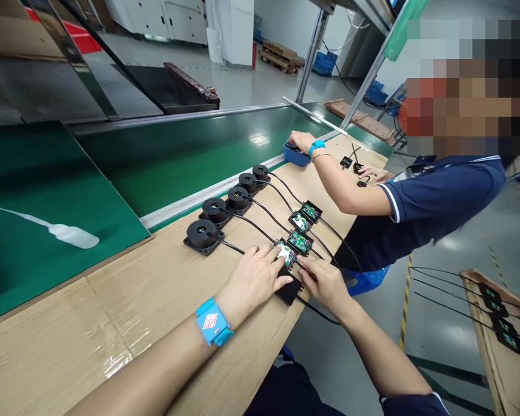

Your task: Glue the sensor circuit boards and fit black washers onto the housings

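My left hand (pixel 253 280) reaches over a small black box with a green circuit board (pixel 286 253) inside. Its fingers are stretched out onto the box's left side, and the thumb touches a closed black box (pixel 289 286) nearer to me. At the right end of the open box, my right hand (pixel 327 284) has fingers and thumb pinched around a black cable; the fingers partly hide the grip. More open boxes with boards (pixel 300 241) stand in a row beyond. Black cables join them to several round black units with flanges (pixel 202 234) on the left.
A co-worker's hand (pixel 302 141) is in a blue bin (pixel 296 155) of dark parts. Their other hand (pixel 375 173) is by small black pieces (pixel 345 162). A green conveyor (pixel 186 153) runs behind the cardboard-covered bench (pixel 156 300). A white squeeze bottle (pixel 75 236) lies left.
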Demonstrator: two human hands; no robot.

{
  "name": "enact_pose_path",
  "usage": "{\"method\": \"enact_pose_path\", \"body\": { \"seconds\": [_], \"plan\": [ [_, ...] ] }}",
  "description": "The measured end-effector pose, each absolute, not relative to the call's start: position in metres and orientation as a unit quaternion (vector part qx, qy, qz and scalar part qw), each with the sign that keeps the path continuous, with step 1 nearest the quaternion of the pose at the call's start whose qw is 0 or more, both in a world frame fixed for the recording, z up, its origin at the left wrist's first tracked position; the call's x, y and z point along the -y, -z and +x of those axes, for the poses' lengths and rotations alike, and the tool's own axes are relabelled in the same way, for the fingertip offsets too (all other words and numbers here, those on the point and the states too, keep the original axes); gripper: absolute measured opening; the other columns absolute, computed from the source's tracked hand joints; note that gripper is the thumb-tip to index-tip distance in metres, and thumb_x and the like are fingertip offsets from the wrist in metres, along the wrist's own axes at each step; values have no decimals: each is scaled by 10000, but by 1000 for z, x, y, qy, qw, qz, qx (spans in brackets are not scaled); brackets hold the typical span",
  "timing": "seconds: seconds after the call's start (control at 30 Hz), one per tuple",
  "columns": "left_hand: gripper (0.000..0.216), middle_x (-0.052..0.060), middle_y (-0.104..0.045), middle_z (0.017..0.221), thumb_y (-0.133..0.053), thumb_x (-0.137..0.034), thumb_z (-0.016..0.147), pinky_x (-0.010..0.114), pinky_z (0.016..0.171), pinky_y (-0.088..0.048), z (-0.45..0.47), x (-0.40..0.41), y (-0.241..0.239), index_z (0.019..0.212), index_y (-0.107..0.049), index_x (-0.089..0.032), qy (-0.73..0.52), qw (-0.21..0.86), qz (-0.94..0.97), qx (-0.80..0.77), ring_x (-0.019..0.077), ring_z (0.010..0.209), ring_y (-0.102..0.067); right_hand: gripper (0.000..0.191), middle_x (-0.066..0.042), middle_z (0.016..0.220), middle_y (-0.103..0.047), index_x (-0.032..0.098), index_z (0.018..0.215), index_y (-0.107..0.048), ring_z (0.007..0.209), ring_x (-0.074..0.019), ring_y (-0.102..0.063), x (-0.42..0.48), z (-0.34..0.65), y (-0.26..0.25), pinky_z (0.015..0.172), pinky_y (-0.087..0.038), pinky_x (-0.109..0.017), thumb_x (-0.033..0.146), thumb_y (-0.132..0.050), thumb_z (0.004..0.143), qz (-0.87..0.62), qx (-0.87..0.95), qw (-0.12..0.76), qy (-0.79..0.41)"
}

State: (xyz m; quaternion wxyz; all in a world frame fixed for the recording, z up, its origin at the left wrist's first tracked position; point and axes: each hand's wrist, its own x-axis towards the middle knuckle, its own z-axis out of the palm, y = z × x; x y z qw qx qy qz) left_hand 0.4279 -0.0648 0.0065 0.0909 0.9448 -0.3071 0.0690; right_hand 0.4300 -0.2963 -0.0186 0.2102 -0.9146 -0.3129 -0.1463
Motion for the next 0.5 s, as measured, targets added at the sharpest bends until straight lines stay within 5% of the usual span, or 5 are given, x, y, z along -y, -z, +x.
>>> {"method": "enact_pose_path", "body": {
  "seconds": [0.2,0.5],
  "plan": [
    [536,120,-626,1451,-531,-575,1006,441,939,-433,428,69,0,1367,-625,-191,-68,99,946,300,305,1187,-609,381,-128,1001,-750,140,1387,-580,921,-227,-727,296,432,10,835,-638,-363,111,-475,1022,-908,367,131,155],
    [643,177,-581,1471,-495,-603,1010,456,1081,-448,420,72,3,1382,-598,-89,-57,157,948,270,344,1334,-533,589,-133,970,-744,75,1583,-325,829,-256,-687,295,441,-14,739,-633,-384,54,-414,1002,-889,449,37,83]
  ]
}}
